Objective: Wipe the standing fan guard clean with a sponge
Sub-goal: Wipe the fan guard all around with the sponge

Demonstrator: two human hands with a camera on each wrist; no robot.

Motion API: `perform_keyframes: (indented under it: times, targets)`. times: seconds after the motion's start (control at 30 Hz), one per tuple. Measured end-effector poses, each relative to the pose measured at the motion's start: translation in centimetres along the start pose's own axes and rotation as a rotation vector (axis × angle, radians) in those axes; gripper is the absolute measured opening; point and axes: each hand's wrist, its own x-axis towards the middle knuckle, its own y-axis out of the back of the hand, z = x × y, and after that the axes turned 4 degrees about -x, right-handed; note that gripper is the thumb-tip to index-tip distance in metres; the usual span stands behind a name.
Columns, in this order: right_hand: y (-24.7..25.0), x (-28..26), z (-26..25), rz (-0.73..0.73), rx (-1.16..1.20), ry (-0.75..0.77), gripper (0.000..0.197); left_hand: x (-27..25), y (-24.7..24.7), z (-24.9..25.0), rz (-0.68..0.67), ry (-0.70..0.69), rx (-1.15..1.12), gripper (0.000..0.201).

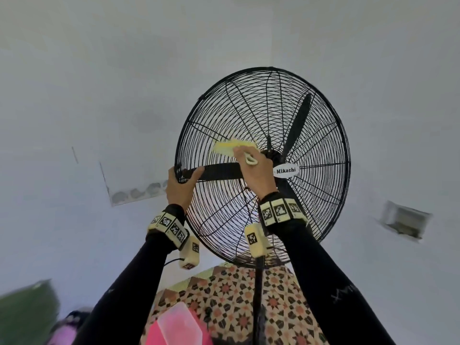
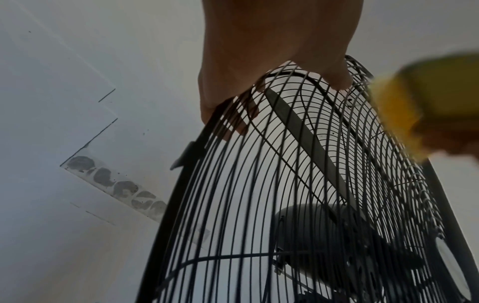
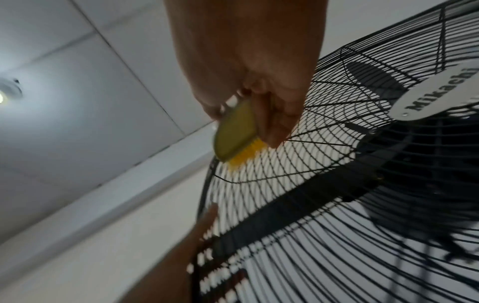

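We are mid-wipe: our right hand (image 1: pixel 256 171) grips the sponge (image 1: pixel 230 147) on the guard (image 1: pixel 321 185), our left hand (image 1: pixel 180 184) clamps its rim; most wires remain.

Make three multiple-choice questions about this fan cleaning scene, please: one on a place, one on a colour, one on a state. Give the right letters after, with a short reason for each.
1. Where does the left hand hold the fan guard?
A. at its left rim
B. at the centre badge
C. at its top

2. What colour is the sponge?
A. blue
B. yellow
C. white

3. What is the right hand doing?
A. hanging free with nothing in it
B. gripping the stand pole
C. holding the sponge against the guard wires

Answers:
1 A, since the head view shows the fingers wrapped over the left edge of the guard.
2 B, since it shows yellow in all three views.
3 C, since the right wrist view shows the fingers closed round the sponge, which touches the wires left of the Mikachi badge.
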Motion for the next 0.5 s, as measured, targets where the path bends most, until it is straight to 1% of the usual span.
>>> perform_keyframes:
  times: [0.07, 0.1, 0.13, 0.17, 0.27, 0.33, 0.4, 0.5]
  targets:
    - [-0.7, -0.9, 1.8, -0.044, -0.104, -0.05, 0.035, 0.2, 0.1, -0.1, -0.007, 0.007, -0.003, 0.09]
    - [-0.9, -1.6, 2.5, -0.097, -0.164, -0.071, 0.034, 0.4, 0.2, -0.2, -0.012, 0.006, -0.006, 0.088]
    - [-1.0, -2.1, 2.7, -0.149, -0.201, -0.087, 0.033, 0.6, 0.3, -0.3, -0.015, 0.002, -0.009, 0.088]
    - [-0.7, -2.3, 2.7, -0.156, -0.184, -0.108, 0.032, 0.6, 0.4, -0.4, -0.019, 0.004, -0.007, 0.09]
    - [0.8, -1.0, 1.7, 0.009, 0.069, -0.173, 0.028, 0.7, 0.4, -0.7, -0.033, 0.001, -0.004, 0.091]
    - [1.1, 0.1, 1.5, 0.08, 0.076, -0.139, 0.025, 0.5, 0.4, -0.6, -0.039, -0.001, -0.011, 0.09]
    - [0.5, -0.1, 2.2, 0.079, 0.024, -0.128, 0.031, 0.6, 0.2, -0.4, -0.033, -0.007, -0.021, 0.086]
    - [-0.1, -2.1, 3.6, 0.005, -0.07, -0.164, 0.029, 0.6, 0.2, -0.3, -0.029, -0.008, -0.032, 0.082]
